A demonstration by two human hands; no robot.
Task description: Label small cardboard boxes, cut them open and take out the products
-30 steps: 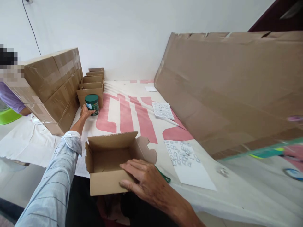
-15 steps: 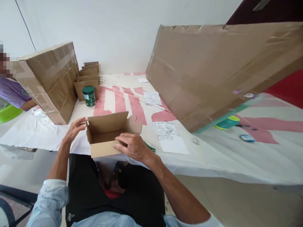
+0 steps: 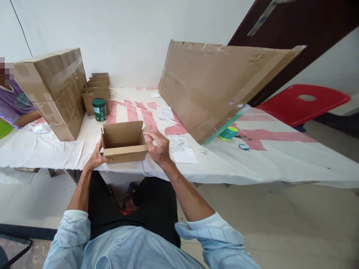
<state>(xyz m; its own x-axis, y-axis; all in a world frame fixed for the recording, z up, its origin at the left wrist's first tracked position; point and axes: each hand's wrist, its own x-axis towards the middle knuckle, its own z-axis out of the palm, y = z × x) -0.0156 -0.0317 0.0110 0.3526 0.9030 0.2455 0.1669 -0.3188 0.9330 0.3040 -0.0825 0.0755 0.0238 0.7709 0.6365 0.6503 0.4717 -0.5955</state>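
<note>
Below me are my dark trousers (image 3: 159,209) and a pale tiled floor (image 3: 252,224), and in front of them runs the near edge of a table covered with a white cloth (image 3: 238,170) that carries red markings. To the right of my work lie a sheet of paper (image 3: 185,151) with drawn shapes, a blue roll (image 3: 244,147) and a green-and-yellow round item (image 3: 228,133). A big cardboard panel (image 3: 199,82) leans beyond them. On the left stand taped cartons (image 3: 67,82), stacked, with a green-lidded tub (image 3: 99,112) just beside them, in front of a row of open boxes (image 3: 89,102). Past the stack I see a co-worker's purple sleeve (image 3: 15,108). A red chair (image 3: 297,104) stands at the far right, by a dark door (image 3: 314,37) and a white wall (image 3: 134,37).

My left hand (image 3: 97,155) grasps the left end of a small open box (image 3: 126,157), thumb against its front. My right hand (image 3: 158,147) is bent, fingers curled at the box's right-end flap; I cannot tell whether they pinch it.

The box sits at the table's near edge, plain brown, its top open, the back flap upright and the inside showing.
</note>
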